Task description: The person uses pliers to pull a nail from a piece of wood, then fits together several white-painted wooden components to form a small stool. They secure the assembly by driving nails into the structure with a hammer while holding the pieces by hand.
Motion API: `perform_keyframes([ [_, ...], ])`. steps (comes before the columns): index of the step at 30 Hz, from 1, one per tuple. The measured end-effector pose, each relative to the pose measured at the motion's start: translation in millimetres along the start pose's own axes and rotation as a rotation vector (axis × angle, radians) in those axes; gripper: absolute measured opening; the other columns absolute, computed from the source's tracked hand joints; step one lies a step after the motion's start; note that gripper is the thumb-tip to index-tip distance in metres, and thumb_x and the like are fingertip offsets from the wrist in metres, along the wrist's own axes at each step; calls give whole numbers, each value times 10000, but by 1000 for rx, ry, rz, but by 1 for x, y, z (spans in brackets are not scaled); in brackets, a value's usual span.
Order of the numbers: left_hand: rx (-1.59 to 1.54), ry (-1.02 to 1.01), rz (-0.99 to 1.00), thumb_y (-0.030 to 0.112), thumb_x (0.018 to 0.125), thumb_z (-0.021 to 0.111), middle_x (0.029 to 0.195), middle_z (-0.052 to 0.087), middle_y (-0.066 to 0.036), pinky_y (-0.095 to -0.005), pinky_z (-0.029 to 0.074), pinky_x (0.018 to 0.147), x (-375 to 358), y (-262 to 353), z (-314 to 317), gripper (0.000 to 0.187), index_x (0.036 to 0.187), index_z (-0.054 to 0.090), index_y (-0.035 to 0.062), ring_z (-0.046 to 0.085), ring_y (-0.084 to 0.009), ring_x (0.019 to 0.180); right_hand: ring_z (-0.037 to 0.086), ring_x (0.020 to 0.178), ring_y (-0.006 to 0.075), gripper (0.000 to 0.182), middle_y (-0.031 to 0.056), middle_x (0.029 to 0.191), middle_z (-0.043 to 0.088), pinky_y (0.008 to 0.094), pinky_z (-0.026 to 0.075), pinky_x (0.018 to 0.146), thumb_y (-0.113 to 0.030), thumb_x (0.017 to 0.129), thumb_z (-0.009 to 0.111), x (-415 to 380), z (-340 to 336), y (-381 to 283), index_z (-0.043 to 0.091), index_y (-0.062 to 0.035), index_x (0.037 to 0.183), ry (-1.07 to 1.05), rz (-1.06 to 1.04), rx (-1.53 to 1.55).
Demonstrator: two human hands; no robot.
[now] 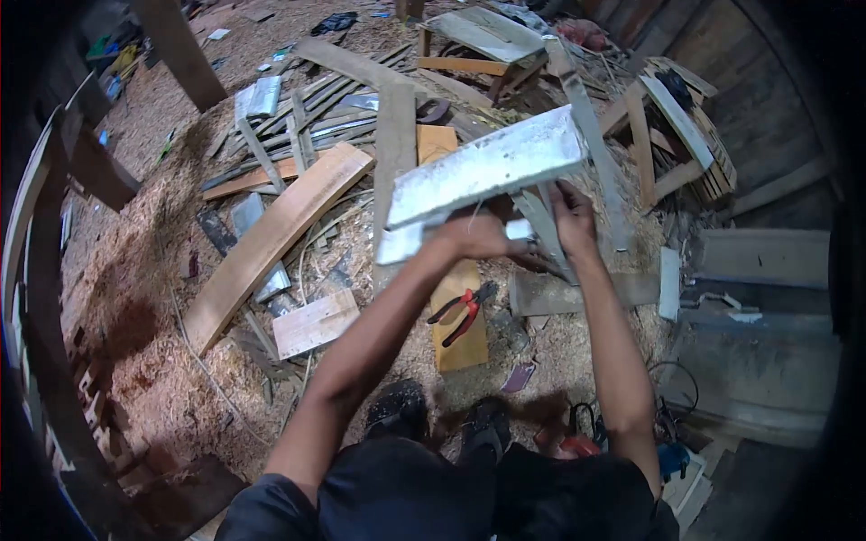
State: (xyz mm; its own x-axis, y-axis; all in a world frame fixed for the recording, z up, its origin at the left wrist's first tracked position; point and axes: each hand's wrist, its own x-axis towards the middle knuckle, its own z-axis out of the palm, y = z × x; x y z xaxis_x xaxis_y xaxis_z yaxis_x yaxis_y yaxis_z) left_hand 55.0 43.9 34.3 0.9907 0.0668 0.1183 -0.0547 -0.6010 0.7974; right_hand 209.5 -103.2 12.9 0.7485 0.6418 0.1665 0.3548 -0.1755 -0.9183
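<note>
A whitish, worn wooden piece [492,167] with narrow legs or slats beneath it is held up in front of me. My left hand [478,233] is under its lower edge, fingers wrapped round a part that the wood partly hides. On the right, my right hand [573,216] grips a thin grey slat [541,221] below the board's right end. Pliers with red and black handles [465,314] lie on a yellowish plank [460,347] below my hands.
A long curved plank [275,243] and a short pale board [316,323] lie on the shavings at left. Behind are stacked strips [316,117] and a small wooden stool [487,36]. More wooden pieces [677,122] stand at the right. My shoes are below.
</note>
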Motion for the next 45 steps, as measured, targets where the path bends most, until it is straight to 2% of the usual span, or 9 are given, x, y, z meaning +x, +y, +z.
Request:
perform_keyframes([
  [3, -39, -51, -87, 502, 618, 773, 1344, 503, -216, -341, 374, 1049, 1, 10, -28, 878, 1287, 522, -8, 522, -311, 1193, 563, 649, 88, 267, 44, 765, 642, 245, 469, 601, -256, 967, 558, -23, 28, -20, 654, -21, 884, 97, 215, 312],
  [12, 293, -380, -357, 466, 568, 777, 974, 685, -192, -364, 473, 783, 39, 42, -65, 619, 992, 702, 21, 644, -296, 857, 628, 755, 139, 286, 58, 947, 648, 255, 518, 631, -129, 913, 466, -36, 73, 15, 595, -49, 1155, 177, 303, 958],
  [16, 338, -542, -342, 482, 554, 764, 803, 689, -175, -365, 483, 671, 48, 61, -71, 507, 803, 741, 41, 629, -266, 699, 601, 608, 207, 282, 131, 838, 631, 305, 490, 526, -179, 926, 415, -40, 80, 41, 584, 5, 1056, 81, 369, 1209],
  [23, 308, -610, -304, 486, 537, 764, 666, 645, -128, -363, 458, 579, 51, 52, -58, 529, 695, 703, -15, 552, -222, 574, 557, 536, 242, 177, 126, 659, 532, 381, 471, 485, -137, 885, 457, -53, 81, 39, 530, 7, 811, 148, 452, 1031],
  [25, 386, -625, -370, 506, 539, 765, 830, 683, -152, -372, 488, 682, 54, 48, -52, 583, 802, 721, -13, 618, -259, 719, 566, 543, 257, 160, 132, 660, 530, 392, 501, 508, -99, 866, 482, -57, 78, 37, 501, -28, 724, 189, 575, 1033],
  [29, 451, -687, -405, 519, 535, 758, 968, 688, -195, -373, 501, 759, 59, 33, -45, 680, 920, 709, -40, 647, -310, 846, 579, 588, 251, 166, 134, 728, 568, 378, 518, 544, -154, 888, 502, -64, 75, 29, 552, -16, 810, 99, 580, 961],
  [31, 423, -687, -362, 480, 568, 734, 834, 671, -146, -360, 468, 676, 60, 16, -40, 585, 843, 699, -35, 607, -257, 739, 580, 609, 237, 185, 128, 776, 589, 368, 515, 554, -186, 902, 509, -67, 73, 24, 576, -14, 887, 44, 628, 709],
  [34, 403, -697, -399, 451, 612, 694, 813, 662, -120, -351, 456, 694, 55, 16, -39, 511, 835, 695, -8, 595, -219, 757, 507, 567, 216, 188, 84, 724, 517, 358, 454, 528, -218, 899, 465, -73, 79, 22, 517, -41, 869, 89, 703, 978],
  [45, 306, -695, -435, 433, 637, 655, 888, 682, -138, -359, 484, 711, 43, 5, -31, 522, 917, 704, -5, 631, -235, 784, 579, 587, 230, 241, 100, 744, 585, 372, 494, 517, -265, 907, 515, -75, 84, 56, 582, -34, 923, 18, 777, 828],
])
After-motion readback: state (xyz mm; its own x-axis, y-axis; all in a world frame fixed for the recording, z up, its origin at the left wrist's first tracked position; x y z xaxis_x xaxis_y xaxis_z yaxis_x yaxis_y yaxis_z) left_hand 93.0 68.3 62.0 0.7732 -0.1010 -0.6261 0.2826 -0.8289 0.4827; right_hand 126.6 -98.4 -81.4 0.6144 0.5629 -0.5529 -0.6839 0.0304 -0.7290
